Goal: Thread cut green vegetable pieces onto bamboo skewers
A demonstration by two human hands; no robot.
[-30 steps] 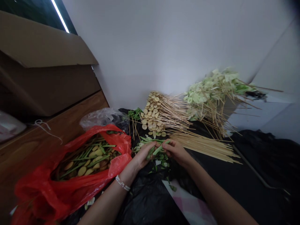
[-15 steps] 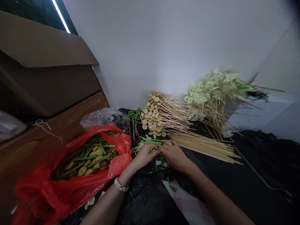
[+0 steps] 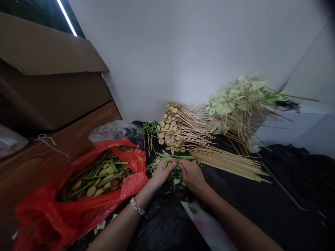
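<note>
My left hand (image 3: pixel 162 174), with a beaded bracelet at its wrist, is closed in a pinch on a thin green vegetable stalk (image 3: pixel 168 163). Right beside it, my right hand (image 3: pixel 193 177) pinches at the same spot, its fingertips almost touching the left thumb; what lies between the tips is mostly hidden. Long green stalks (image 3: pixel 183 157) lie just behind both hands. Below the fingers are cut green scraps (image 3: pixel 176 184) on black plastic (image 3: pixel 167 219). Bare bamboo skewers (image 3: pixel 230 162) lie in a bundle to the right of my right hand.
Left stands an open red plastic bag (image 3: pixel 86 209) of scraps and slices. Skewered potato slices (image 3: pixel 171 127) and skewered cabbage (image 3: pixel 235 96) lean by the white wall (image 3: pixel 170 52). Skewered greens (image 3: pixel 151 126), a clear bag (image 3: pixel 116 131) and a cardboard box (image 3: pixel 57 97) are farther left.
My right hand has drawn slightly down and turned, its fingers now more curled toward the left hand. The left hand has shifted only a little. Everything else stays put.
</note>
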